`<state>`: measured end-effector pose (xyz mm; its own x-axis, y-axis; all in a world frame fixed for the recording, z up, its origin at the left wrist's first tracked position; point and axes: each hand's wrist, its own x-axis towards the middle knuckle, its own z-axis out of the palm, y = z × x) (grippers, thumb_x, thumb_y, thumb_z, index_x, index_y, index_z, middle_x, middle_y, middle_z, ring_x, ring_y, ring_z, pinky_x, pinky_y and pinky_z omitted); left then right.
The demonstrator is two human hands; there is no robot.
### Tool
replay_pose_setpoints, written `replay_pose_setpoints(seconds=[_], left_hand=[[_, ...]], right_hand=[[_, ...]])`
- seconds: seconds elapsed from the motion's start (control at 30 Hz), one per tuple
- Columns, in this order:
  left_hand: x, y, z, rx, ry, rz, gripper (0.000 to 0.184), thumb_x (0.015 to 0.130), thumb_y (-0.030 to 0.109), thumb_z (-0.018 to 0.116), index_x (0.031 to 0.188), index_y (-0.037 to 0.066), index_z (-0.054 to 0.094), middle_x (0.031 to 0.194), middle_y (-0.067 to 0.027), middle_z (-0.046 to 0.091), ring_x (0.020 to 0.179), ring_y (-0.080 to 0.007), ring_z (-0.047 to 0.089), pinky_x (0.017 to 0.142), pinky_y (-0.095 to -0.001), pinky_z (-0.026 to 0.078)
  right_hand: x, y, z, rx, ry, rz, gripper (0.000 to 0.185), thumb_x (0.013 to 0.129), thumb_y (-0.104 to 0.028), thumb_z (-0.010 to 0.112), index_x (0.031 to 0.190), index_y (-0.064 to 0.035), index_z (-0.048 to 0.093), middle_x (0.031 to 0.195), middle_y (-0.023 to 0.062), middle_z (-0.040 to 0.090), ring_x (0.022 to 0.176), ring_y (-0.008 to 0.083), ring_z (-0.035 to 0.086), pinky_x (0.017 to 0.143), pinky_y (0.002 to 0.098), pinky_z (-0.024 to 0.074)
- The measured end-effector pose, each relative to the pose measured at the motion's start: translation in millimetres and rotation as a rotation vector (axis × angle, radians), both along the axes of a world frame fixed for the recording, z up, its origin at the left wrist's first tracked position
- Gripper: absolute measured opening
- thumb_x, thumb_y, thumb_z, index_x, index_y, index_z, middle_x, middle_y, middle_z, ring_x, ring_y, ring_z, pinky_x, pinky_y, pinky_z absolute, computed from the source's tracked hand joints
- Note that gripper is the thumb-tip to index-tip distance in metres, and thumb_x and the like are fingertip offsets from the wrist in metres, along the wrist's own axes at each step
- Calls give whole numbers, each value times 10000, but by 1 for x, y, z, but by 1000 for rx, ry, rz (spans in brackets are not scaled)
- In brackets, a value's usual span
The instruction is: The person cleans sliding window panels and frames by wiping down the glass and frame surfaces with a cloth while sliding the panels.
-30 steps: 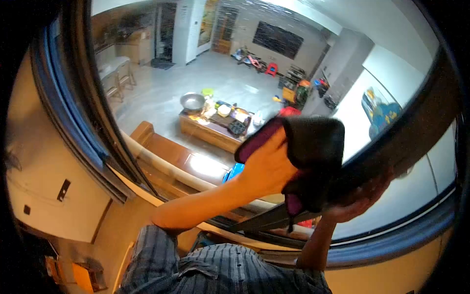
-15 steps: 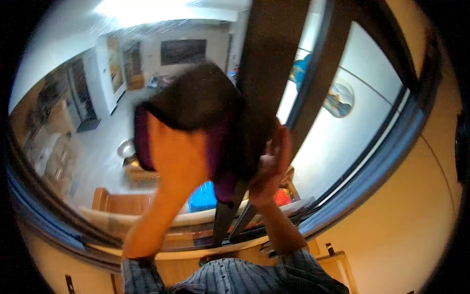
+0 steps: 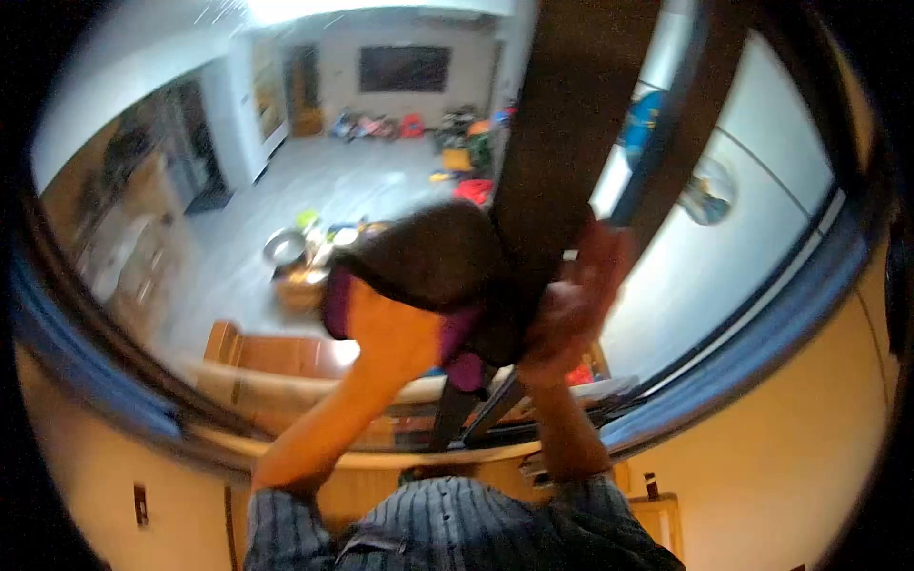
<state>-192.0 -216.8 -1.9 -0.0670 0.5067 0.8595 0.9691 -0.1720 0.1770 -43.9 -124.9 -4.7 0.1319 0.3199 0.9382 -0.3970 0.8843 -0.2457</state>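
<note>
Left hand (image 3: 395, 324) reaches forward, fingers hidden under dark cloth (image 3: 428, 255); right hand (image 3: 576, 309) blurred, raised by window frame (image 3: 576, 124); both grips unclear.

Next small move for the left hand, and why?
Probably slide the dark cloth up and left over the window glass: the left hand holds it low beside the dark frame, the right hand is at that frame, and pale streaks show at upper left.
</note>
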Motion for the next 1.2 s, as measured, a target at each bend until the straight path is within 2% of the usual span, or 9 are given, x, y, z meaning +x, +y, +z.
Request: replay_pose_setpoints(seconds=[0.13, 0.37, 0.47, 0.57, 0.77, 0.93, 1.0, 1.07, 1.2], left_hand=[[-2, -2, -120, -258, -120, -280, 540, 848, 351, 691, 1333, 118, 647, 1342, -112, 656, 1213, -299, 638, 1044, -421, 471], [31, 0, -371, -564, -687, -416, 439, 836, 351, 746, 1206, 116, 722, 1203, -79, 733, 1106, -257, 696, 959, -380, 526], [21, -17, -399, -557, -782, -509, 401, 832, 376, 745, 1163, 148, 749, 1119, -76, 759, 1032, -275, 716, 906, -399, 543], [30, -28, -471, -466, -319, -197, 369, 838, 372, 716, 1166, 206, 748, 1115, -73, 745, 1036, -284, 696, 925, -451, 513], [5, -63, -441, -516, -144, -74, 348, 862, 341, 674, 1176, 201, 729, 1203, -47, 703, 1132, -276, 646, 987, -497, 465], [-2, -47, -356, -97, -1301, -611, 625, 700, 277, 907, 1251, 112, 663, 1245, -64, 696, 1169, -248, 652, 1033, -430, 486], [2, -27, -290, -47, -1287, -552, 714, 649, 284, 954, 1257, 72, 646, 1242, -73, 700, 1159, -226, 662, 1053, -411, 488], [1, 5, -210, 14, -792, -334, 675, 725, 335, 864, 1318, 111, 632, 1291, -95, 685, 1224, -256, 630, 1098, -438, 440], [7, 14, -60, 304, -243, 96, 548, 791, 381, 710, 1312, 216, 663, 1384, -122, 622, 1297, -352, 565, 1126, -603, 330]], right_hand=[[-13, -9, 8, 12, 71, -37, 671, 1058, -331, 412, 1605, -28, 169, 1599, 265, 326, 1485, 389, 333, 1222, 545, 316], [-8, -3, 13, 190, -69, -433, 666, 1080, -424, 246, 1596, -9, 182, 1602, 249, 316, 1521, 380, 269, 1277, 558, 167], [-3, 4, 10, 327, -135, -579, 652, 1084, -424, 225, 1588, -12, 206, 1597, 245, 325, 1513, 389, 281, 1282, 557, 140], [1, 4, 12, 195, -60, -551, 646, 1090, -426, 215, 1589, -16, 210, 1593, 246, 333, 1512, 402, 280, 1276, 566, 149], [-10, 7, 39, 256, -97, -507, 572, 1104, -296, 252, 1574, 27, 206, 1577, 261, 331, 1498, 414, 310, 1262, 585, 210], [-5, 13, 34, 333, -112, -592, 550, 1101, -252, 266, 1546, 71, 255, 1514, 259, 406, 1482, 408, 351, 1246, 564, 280], [-13, 6, 32, 410, -128, -755, 497, 1097, -209, 295, 1482, 91, 395, 1499, 251, 446, 1443, 405, 411, 1211, 533, 342], [7, 2, 30, 548, -305, -1197, 470, 1095, -214, 318, 1410, 67, 527, 1500, 250, 454, 1412, 391, 452, 1190, 515, 366], [7, 7, 33, 380, -226, -979, 453, 1090, -214, 445, 1452, 56, 468, 1536, 257, 427, 1411, 389, 458, 1196, 509, 368]])
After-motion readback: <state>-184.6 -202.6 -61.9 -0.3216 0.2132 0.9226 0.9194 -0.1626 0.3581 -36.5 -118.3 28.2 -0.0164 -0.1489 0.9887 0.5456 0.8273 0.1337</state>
